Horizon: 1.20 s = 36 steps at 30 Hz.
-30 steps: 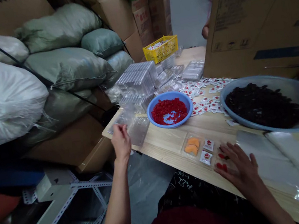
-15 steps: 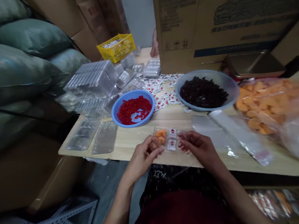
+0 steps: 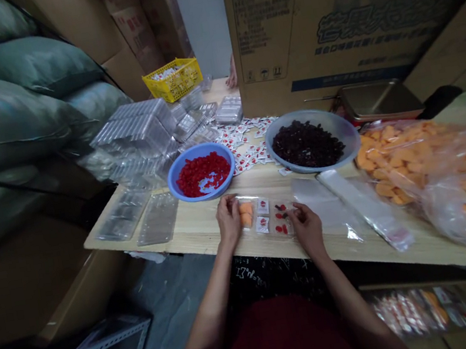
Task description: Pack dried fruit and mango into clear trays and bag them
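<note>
A clear plastic tray (image 3: 273,234) lies at the table's front edge, between my hands. Its left part holds orange slices (image 3: 246,214), its middle part white packets (image 3: 262,215) with red print, and its right part red and dark pieces (image 3: 280,220). My left hand (image 3: 228,223) grips the tray's left edge, thumb and fingers closed. On the right edge, my right hand (image 3: 307,228) pinches the tray, its fingertips near the dark pieces. Behind it stand a blue bowl of red dried pieces (image 3: 197,174) and a translucent bowl of dark fruit (image 3: 308,144).
Stacked clear trays (image 3: 134,134) and a yellow basket (image 3: 172,80) stand back left. Loose packets (image 3: 245,142) lie between the bowls. Plastic sleeves (image 3: 361,209) and a bag of orange slices (image 3: 418,161) are on the right. Another person's hand (image 3: 231,73) shows beside a large carton (image 3: 306,25).
Both hands have shifted to the tray's outer ends, the left one moving up and turning more upright. The tray's right part, formerly covered by my right hand, now shows. The view has shifted slightly.
</note>
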Tool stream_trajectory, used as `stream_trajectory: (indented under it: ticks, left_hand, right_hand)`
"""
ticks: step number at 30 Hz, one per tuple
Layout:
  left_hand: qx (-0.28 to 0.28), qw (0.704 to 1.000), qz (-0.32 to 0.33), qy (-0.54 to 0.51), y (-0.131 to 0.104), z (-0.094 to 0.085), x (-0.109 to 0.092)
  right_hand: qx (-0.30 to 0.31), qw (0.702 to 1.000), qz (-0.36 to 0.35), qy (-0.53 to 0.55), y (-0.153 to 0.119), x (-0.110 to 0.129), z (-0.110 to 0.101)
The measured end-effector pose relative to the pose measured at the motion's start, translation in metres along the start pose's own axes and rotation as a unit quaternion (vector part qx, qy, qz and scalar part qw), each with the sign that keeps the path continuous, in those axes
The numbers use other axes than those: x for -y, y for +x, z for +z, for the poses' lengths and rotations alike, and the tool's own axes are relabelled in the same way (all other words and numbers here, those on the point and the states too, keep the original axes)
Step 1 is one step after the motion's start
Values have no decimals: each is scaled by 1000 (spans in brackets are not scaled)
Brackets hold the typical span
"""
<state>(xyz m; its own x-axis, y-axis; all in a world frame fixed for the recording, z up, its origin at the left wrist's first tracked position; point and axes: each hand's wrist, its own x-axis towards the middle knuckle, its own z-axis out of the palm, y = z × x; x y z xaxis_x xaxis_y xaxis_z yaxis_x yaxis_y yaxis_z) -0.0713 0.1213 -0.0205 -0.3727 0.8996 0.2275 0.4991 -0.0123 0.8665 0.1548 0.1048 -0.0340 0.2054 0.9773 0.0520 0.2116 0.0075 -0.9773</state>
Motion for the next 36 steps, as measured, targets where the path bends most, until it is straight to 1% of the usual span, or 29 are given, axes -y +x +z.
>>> stream_trajectory:
  ticks: [2,4,5,7,9,10,12,14,15,17,18,19,20,21,22,25,26,27,28,30,32,33,34,36]
  left_hand:
    - [-7,997,36,66,6,7,4]
    - [-10,991,54,121,12,10,7]
    - [-7,988,49,143,15,10,8]
    - [-2,984,19,178,18,10,8]
    - [5,981,-6,195,18,7,8]
    - [10,981,-7,192,15,4,7]
    - [22,987,5,158,6,-2,6]
    - [31,995,1,90,-9,-8,3]
    - [27,998,-17,44,-17,-11,2]
    - [12,993,-86,-75,-34,-17,-2]
    - [5,982,-127,-143,-41,-19,-4]
    - [-2,963,-167,-210,-48,-22,-8]
    - [-2,940,-205,-272,-54,-25,-12]
    - [11,914,-243,-326,-60,-29,-16]
    - [41,885,-280,-370,-65,-32,-20]
    - [184,786,-379,-452,-79,-39,-33]
    - [219,760,-399,-464,-84,-39,-36]
    - [233,743,-413,-473,-88,-37,-38]
    - [228,733,-421,-483,-90,-35,-39]
    - [186,728,-427,-502,-91,-30,-39]
    - [135,730,-424,-519,-86,-27,-38]
    - [115,733,-419,-523,-81,-27,-37]
    - [101,738,-412,-525,-76,-28,-37]
    - [87,749,-396,-524,-65,-31,-36]
  right_hand:
    - [5,998,-32,-61,5,-5,-1]
    - [16,990,-70,-120,9,-7,-2]
    - [23,985,-86,-145,11,-7,-2]
    - [34,977,-104,-184,14,-6,-1]
    - [41,975,-103,-194,16,-5,1]
    - [46,976,-97,-189,17,-5,2]
    - [57,983,-77,-157,15,-6,3]
    - [74,991,-47,-98,12,-9,1]
    - [87,994,-30,-58,10,-10,0]
    - [121,992,0,24,5,-10,-5]
    - [138,989,14,59,3,-8,-8]
    - [151,984,26,88,0,-6,-11]
    - [159,980,39,109,-1,-3,-14]
    - [165,977,51,125,-2,0,-17]
    - [169,974,63,139,-3,3,-20]
    - [186,967,75,157,0,10,-28]
    - [190,967,70,153,2,11,-32]
    - [188,970,59,143,4,12,-36]
    - [180,975,45,123,7,12,-41]
    - [148,988,6,48,12,12,-52]
    - [104,991,-39,-78,16,12,-62]
    - [88,982,-55,-156,17,14,-65]
    - [81,965,-62,-241,19,15,-66]
    - [88,910,-47,-403,21,21,-62]
